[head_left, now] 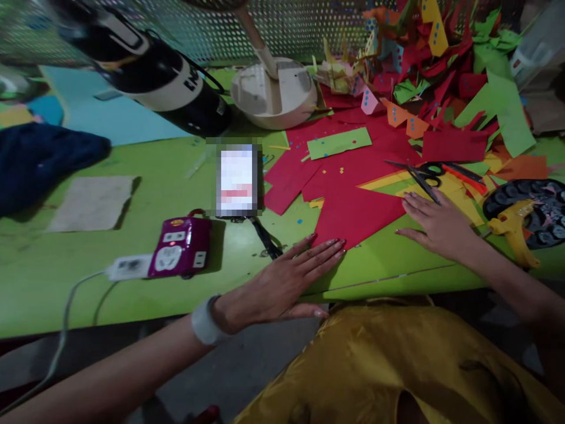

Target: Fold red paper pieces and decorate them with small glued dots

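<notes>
My left hand reaches across the front of the green table, fingers stretched flat over the lower corner of a red paper sheet. On the other side, my right hand lies with fingers extended at the sheet's right corner, close to the black scissors. Neither hand grips anything. The scissors' blades are parted, pointing left, and rest on yellow paper. A green paper strip with small blue and red dots lies on more red paper further back.
A purple power adapter, a phone and a black bottle occupy the left. Behind stands a white round base. Colourful cut paper is heaped back right. A yellow glue gun lies by a black round tray.
</notes>
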A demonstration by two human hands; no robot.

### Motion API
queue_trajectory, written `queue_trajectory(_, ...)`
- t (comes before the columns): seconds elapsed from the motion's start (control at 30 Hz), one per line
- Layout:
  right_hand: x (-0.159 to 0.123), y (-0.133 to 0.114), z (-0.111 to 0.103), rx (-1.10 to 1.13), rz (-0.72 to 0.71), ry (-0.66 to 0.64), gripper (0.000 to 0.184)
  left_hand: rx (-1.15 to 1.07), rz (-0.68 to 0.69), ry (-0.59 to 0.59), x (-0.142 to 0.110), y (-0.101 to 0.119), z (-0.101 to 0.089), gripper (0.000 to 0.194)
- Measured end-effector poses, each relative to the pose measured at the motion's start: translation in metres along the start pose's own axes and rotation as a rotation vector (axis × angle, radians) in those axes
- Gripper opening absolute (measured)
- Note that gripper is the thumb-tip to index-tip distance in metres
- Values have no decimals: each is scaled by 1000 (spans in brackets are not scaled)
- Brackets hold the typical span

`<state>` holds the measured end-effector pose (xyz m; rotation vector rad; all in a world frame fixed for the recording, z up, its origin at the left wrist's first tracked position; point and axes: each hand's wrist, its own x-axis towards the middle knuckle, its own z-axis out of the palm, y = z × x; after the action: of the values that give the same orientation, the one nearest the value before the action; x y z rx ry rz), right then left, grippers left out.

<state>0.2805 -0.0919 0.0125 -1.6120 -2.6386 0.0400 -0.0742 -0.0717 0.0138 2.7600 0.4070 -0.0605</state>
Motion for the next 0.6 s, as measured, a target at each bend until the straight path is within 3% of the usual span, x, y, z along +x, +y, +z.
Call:
queue_trajectory(0.27,52,-13,-24,98,247,-130,58,-12,23,15,-2,-14,-11,93)
queue_trajectory(0.5,49,-1,-24,308,317,-184,29,-29,-134,355,10,-34,-27,70)
queue_trajectory(0.6,40,8,-19,420,296,-97,34,-147,-280,452,24,-40,-30,71)
